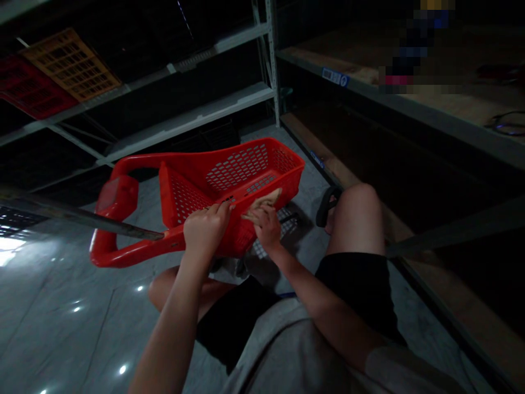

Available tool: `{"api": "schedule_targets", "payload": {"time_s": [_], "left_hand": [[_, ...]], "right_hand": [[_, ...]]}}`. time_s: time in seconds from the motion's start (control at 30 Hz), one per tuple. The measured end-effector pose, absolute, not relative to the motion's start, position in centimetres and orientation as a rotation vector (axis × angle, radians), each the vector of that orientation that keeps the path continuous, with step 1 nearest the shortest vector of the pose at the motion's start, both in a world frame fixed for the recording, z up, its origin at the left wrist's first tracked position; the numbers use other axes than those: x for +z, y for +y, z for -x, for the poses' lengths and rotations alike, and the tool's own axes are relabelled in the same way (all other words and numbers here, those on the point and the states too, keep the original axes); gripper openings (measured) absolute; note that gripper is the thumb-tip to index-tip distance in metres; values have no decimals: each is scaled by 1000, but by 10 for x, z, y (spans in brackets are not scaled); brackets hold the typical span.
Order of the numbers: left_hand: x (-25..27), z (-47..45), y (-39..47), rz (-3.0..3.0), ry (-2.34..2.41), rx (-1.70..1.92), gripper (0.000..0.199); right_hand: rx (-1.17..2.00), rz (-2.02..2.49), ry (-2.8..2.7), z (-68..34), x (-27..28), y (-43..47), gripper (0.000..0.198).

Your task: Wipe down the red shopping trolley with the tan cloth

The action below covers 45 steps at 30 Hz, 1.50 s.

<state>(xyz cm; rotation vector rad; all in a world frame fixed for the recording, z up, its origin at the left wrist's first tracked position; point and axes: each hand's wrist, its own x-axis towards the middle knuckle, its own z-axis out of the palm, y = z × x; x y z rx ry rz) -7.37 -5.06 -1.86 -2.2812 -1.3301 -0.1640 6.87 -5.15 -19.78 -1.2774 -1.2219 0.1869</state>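
And there's the left hand (208, 227) curled tight, knuckles up, left forearm (170, 323) stretched forward! Right hand (268, 227) nearby, fingers (262, 215) bent inward, right forearm (301, 276) slanting across, right knee (361, 200) bent

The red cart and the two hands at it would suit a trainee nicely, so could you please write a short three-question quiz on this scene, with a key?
1. Multiple choice: what does the right hand hold?
A) a brush
B) a cloth
C) a bottle

2. True or false: the left hand is on the near rim of the cart.

3. Short answer: what colour is the other crate beside the yellow crate on the shelf?

Key: 1. B; 2. True; 3. Red.
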Motion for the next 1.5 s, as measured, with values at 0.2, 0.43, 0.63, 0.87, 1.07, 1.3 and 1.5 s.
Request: {"api": "schedule_targets", "payload": {"time_s": [0.2,0.43,0.63,0.87,1.07,1.3,1.5], "left_hand": [[-24,78,-37,2332,-1320,-245,42],[-23,77,-31,2362,-1278,-262,43],[-24,74,-30,2330,-1212,-223,44],[-27,73,-20,2349,-1224,-255,43],[-25,67,-14,2352,-1234,-219,44],[-30,69,0,2374,-1232,-280,44],[-29,64,16,2368,-1201,-283,45]], "right_hand": [[202,1266,-1175,-67,-203,-59,32],[170,1218,-1139,-87,-170,-21,36],[404,1410,-1045,-75,-259,-56,26],[266,1301,-1037,-79,-211,-20,28],[389,1428,-954,-73,-232,-40,22],[210,1246,-1004,-90,-172,-8,27],[446,1437,-993,-81,-239,-32,23]]}}
